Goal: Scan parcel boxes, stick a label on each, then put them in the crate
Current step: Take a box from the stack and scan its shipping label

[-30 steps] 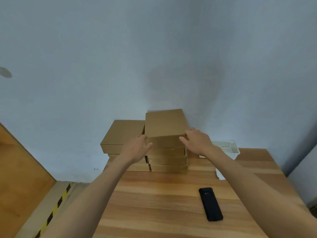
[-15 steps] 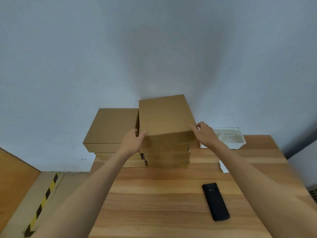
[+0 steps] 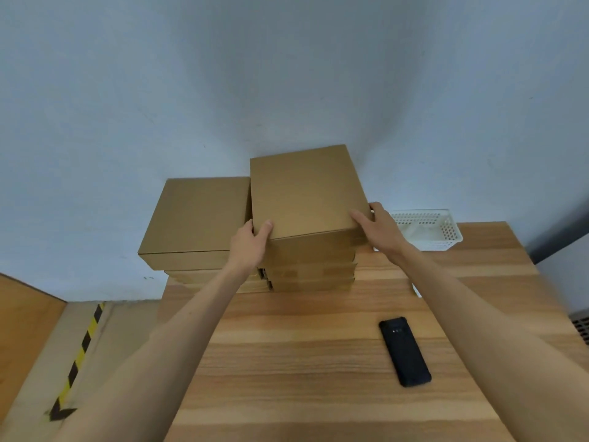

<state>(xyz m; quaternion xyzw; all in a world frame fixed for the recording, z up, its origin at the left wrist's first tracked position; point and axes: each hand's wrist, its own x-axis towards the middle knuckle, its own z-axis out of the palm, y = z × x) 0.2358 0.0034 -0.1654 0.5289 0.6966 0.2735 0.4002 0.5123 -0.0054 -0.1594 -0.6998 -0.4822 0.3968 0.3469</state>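
Currently both hands grasp the top parcel box point(image 3: 306, 193) of the right-hand stack. The left hand point(image 3: 250, 247) grips its near left corner, thumb lying on the lid and the remaining fingers curled around the side wall. The right hand point(image 3: 381, 226) grips the near right corner, thumb on the lid and fingers wrapped around the right edge. Between the two grips the box's near face is visible, tilted slightly, with its far end raised toward the wall point(image 3: 287, 74).

Directly below the grips sits the remainder of the right stack point(image 3: 310, 275), several flat brown boxes resting on the desk point(image 3: 302, 362). Just left of the left grip stands a second stack point(image 3: 197, 218), its uppermost lid lower than the held box. Right of the right grip, and just beyond it, a white perforated basket point(image 3: 446, 231) sits at the desk's far edge. Nearer the person than the right grip, a black handheld device point(image 3: 404, 350) lies flat on the desk, well apart from both hands. Left of the desk, the floor carries a yellow-and-black striped marking point(image 3: 81, 352).
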